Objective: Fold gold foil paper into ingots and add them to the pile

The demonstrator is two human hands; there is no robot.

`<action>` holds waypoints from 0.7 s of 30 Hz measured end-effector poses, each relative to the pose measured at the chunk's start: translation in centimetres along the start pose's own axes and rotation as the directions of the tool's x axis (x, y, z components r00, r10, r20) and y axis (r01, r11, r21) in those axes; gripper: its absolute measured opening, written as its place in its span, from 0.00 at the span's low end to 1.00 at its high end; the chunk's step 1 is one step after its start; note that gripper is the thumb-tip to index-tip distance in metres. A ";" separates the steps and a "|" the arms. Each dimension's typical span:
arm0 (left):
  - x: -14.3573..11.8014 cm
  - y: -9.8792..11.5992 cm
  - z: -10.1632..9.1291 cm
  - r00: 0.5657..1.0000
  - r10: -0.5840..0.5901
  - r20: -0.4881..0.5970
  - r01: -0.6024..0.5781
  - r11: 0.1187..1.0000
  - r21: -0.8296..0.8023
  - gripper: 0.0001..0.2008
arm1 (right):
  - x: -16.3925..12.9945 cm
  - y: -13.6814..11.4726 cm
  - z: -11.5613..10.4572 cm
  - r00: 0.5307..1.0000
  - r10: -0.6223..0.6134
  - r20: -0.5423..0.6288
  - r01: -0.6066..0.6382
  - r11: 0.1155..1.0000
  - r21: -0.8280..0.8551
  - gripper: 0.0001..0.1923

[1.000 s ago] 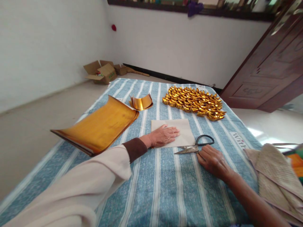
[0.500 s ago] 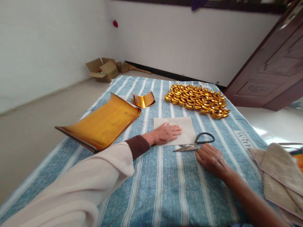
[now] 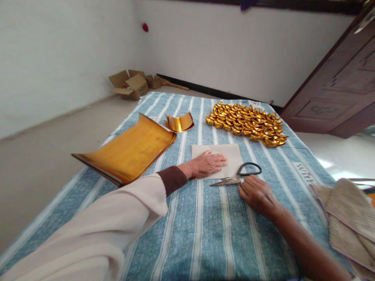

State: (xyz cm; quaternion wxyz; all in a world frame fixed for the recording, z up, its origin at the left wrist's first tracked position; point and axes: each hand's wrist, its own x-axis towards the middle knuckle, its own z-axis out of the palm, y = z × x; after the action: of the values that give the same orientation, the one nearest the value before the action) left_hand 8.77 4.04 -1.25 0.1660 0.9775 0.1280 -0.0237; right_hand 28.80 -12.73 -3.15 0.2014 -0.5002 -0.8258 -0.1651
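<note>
A pale, square-cornered sheet [image 3: 231,154] lies flat on the striped cloth. My left hand [image 3: 208,163] presses on it palm down, fingers stretched out. Dark-handled metal scissors [image 3: 234,179] are in my right hand [image 3: 256,193], whose fingers wrap round the lower handle loop and hide it. The upper loop stands clear above my knuckles. The blades point left along the sheet's near edge, close together. I cannot tell whether they touch the sheet.
Large gold sheets [image 3: 125,150] lie stacked at the left, with smaller curled gold pieces [image 3: 180,123] behind. Folded gold ingot shapes [image 3: 246,123] fill the back right of the cloth [image 3: 187,234]. A beige woven cloth [image 3: 351,210] lies right; a cardboard box [image 3: 137,86] stands on the floor.
The scissors and my right hand have shifted slightly left along the sheet's near edge. My left hand stays flat on the sheet. The whole view has shifted a little.
</note>
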 end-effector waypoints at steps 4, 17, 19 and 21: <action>0.1 -0.1 0.1 1.000 -0.003 -0.004 0.003 1.000 0.003 0.23 | -0.5 -0.3 -0.5 1.000 -0.013 -0.013 0.013 1.000 0.008 0.17; 0.1 0.1 -0.1 0.999 -0.016 0.032 0.016 1.000 -0.004 0.24 | 0.9 -1.1 0.3 1.000 -0.015 -0.003 0.015 1.000 0.021 0.17; 0.1 0.0 0.0 1.000 -0.016 0.024 0.016 1.000 -0.017 0.23 | 0.6 -1.2 0.2 1.000 -0.016 0.001 0.016 0.999 0.029 0.17; 0.1 -0.1 0.2 1.000 -0.014 0.010 0.014 1.000 -0.027 0.23 | 0.1 -1.3 0.1 1.000 -0.021 -0.004 0.022 0.999 0.035 0.17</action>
State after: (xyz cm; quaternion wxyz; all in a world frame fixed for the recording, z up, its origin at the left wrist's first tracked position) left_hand 8.86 4.12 -1.44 0.1796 0.9741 0.1343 -0.0279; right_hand 27.64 -13.21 -3.25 0.2100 -0.4873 -0.8335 -0.1536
